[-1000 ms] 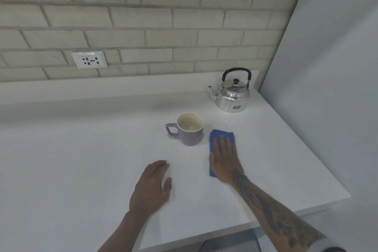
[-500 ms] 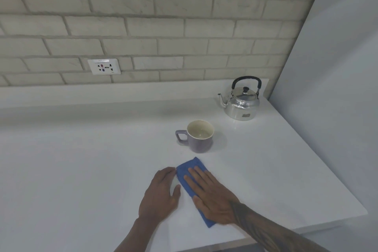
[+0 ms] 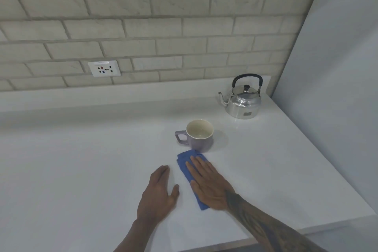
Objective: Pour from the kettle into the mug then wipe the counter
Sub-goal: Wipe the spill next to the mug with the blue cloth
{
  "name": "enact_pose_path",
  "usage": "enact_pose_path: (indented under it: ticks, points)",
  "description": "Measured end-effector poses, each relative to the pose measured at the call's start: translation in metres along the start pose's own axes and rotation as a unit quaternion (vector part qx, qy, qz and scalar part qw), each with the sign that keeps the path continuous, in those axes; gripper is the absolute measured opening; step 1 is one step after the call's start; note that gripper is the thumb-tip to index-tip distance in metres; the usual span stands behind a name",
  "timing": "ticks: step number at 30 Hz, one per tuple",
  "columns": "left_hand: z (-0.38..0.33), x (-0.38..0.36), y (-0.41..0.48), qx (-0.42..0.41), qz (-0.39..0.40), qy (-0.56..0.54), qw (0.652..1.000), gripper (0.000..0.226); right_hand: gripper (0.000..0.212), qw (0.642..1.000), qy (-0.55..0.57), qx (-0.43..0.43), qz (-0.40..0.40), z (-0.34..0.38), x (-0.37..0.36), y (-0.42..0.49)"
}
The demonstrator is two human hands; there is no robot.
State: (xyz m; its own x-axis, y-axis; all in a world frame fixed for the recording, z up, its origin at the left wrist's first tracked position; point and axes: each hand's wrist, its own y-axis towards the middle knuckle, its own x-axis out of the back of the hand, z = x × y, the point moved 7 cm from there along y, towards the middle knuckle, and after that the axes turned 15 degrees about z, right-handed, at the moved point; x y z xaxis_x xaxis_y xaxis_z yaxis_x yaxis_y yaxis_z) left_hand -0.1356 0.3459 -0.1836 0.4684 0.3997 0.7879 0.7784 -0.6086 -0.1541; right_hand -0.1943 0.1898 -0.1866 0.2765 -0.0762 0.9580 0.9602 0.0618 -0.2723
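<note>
- Behind the mug (image 3: pixel 201 136), toward the brick wall (image 3: pixel 143 16): one kettle (image 3: pixel 243 101), upright, well apart; one socket (image 3: pixel 104 68) on the wall.
- Just in front of mug: one blue cloth (image 3: pixel 185 164) on the counter (image 3: pixel 71 159), not touching it.
- Right hand (image 3: pixel 208 186): fingers flat, spread, pressing the cloth.
- Left hand (image 3: pixel 159 194): flat, fingers extended, on bare counter beside the cloth.

**Room to move on the counter**

Left of my left hand (image 3: pixel 158 192) the counter (image 3: pixel 71 159) lies bare, wide open for a sweep. Ahead of my right hand (image 3: pixel 208 184), flat on the cloth (image 3: pixel 185 162), the mug (image 3: pixel 197 136) stands just beyond the cloth's far edge. The kettle (image 3: pixel 242 100) blocks the back right corner against the side wall (image 3: pixel 337 88).
</note>
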Motion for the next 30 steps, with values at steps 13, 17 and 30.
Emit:
enact_pose_path:
  ticks: [13,17,30]
  points:
    - [-0.004,0.004,-0.001,-0.004,-0.016,0.001,1.0,0.065,0.063,0.961,0.117,-0.247,-0.043,-0.175,0.025,0.0]
    - [-0.006,0.005,-0.002,-0.005,-0.011,0.0,1.0,0.064,0.1,0.972,0.083,-0.22,0.007,-0.169,0.017,0.035]
    - [-0.004,0.002,-0.002,0.003,0.011,0.011,1.0,0.065,0.095,0.988,0.058,-0.138,0.035,-0.109,0.0,-0.048]
